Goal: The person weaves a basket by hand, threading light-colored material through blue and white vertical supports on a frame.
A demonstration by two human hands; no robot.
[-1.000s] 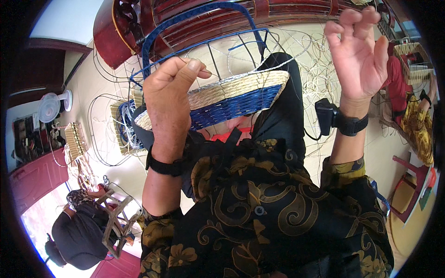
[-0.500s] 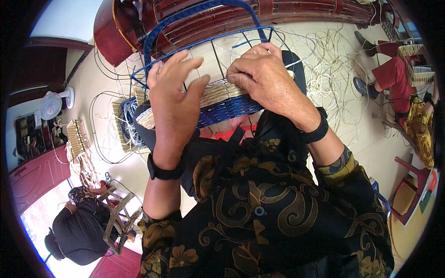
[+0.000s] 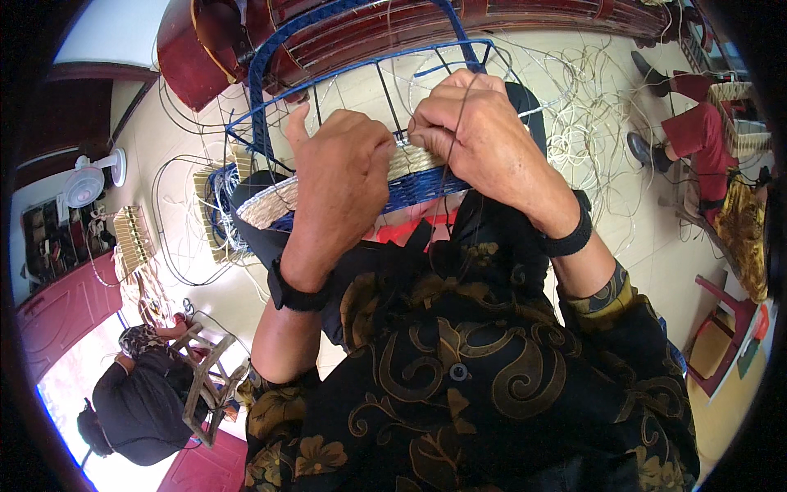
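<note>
We read the scene from left to right, placing everything against the half-woven basket [image 3: 344, 193] that rests on our lap at the centre.

Far left of the basket, a white floor fan [image 3: 86, 182] stands by the wall; nearer, a finished woven panel [image 3: 215, 215] lies on the floor just beside the basket's left end. Below and left of the basket, another person [image 3: 135, 402] crouches by a wooden stool [image 3: 205, 377].

Our left hand [image 3: 340, 184] lies over the basket's woven band, fingers curled down across the straw-coloured and blue rows, pressing them against the frame. Our right hand [image 3: 479, 143], just right of it and nearly touching, is closed in a pinch on a thin dark strand [image 3: 449, 184] that runs down from the fingers across the basket's rim.

Above both hands, the basket's blue wire frame [image 3: 361, 74] rises bare. We judge the frame light but stiff, and the best place to steady the piece; the woven band looks firm yet slightly yielding, and the strand pliant, smooth and liable to slip unless pinched close to the weave.

Right of the basket, loose pale strands [image 3: 590, 115] sprawl over the floor, and beyond them sits a second person in red [image 3: 697, 131].
</note>
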